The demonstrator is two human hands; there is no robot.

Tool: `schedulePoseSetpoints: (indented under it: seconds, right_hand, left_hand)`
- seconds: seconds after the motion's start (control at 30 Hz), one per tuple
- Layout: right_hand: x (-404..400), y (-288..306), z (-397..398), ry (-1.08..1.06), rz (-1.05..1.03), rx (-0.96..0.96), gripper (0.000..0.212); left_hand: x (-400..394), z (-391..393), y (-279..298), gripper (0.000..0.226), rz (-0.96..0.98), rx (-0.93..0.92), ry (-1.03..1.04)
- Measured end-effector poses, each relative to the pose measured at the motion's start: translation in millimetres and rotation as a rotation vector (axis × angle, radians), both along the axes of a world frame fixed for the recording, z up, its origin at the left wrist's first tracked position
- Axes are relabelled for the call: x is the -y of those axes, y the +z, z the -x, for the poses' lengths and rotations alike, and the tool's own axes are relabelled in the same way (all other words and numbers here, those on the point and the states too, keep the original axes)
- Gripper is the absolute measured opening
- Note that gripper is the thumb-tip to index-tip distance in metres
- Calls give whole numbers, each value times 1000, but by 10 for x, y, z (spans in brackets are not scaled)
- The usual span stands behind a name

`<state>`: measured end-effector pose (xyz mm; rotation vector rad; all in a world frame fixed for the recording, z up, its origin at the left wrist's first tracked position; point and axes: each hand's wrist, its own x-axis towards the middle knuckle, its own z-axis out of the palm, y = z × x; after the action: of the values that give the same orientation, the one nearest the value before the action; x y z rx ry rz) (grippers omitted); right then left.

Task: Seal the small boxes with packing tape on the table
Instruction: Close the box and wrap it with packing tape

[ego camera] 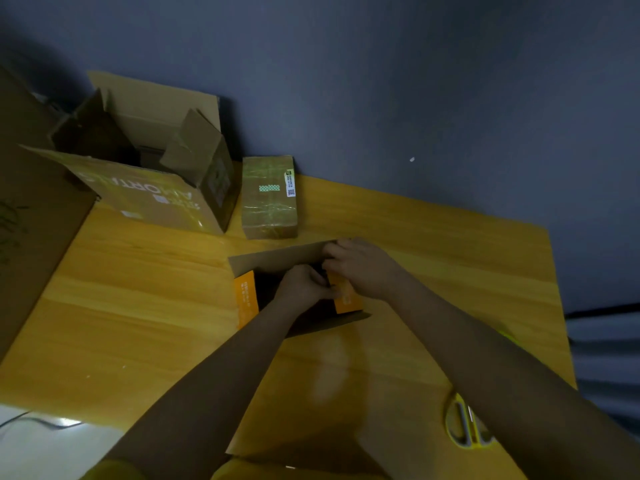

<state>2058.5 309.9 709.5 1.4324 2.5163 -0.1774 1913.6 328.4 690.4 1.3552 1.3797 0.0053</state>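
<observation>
A: where's the work piece?

B: small open cardboard box with orange inner flaps (298, 289), mid-worktop, right under both hands. Long axis runs left-right across the view, slightly tilted. Far long flap stands up and open, left orange flap (245, 299) folded out, right orange flap (344, 297) under the hands.

A: hand states?

B: left hand (304, 289) sits over the box's dark opening, fingers curled, looks to pinch the inner edge of the right flap. Right hand (360, 266) lies over the box's right end, fingers curled toward the same flap and the far flap's corner. Exact contact is too dim to call.

A: so what decides the next move?

B: my read: flaps fold inward along the long axis, then tape runs along that seam. Both hands crowd the right end; the left flap is nearer the left hand.

A: tape?

B: can't pick out a roll. Yellow-handled tool (465, 426) on the yellow wooden worktop (138, 306), just beside the right forearm. Taped brown box (269, 197) and large open carton (145, 168) stand far left.
</observation>
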Motion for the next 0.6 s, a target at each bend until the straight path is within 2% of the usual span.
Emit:
schedulePoseSetpoints:
  seconds: [0.13, 0.3, 0.4, 0.53, 0.6]
  right_hand:
    - [-95, 57, 81, 35, 26, 142, 51]
    - [-180, 164, 169, 55, 75, 187, 31]
    - [-155, 189, 156, -17, 153, 109, 22]
    - [70, 150, 159, -286, 265, -105, 19]
    - [243, 50, 198, -405, 246, -207, 19]
  left_hand:
    - [-9, 44, -5, 37, -66, -47, -51]
    - [-48, 115, 58, 37, -196, -159, -196]
    - [-63, 135, 197, 44, -306, -249, -398]
    - [-37, 219, 348, 53, -486, -335, -636]
    - [-22, 304, 350, 67, -509, -352, -711]
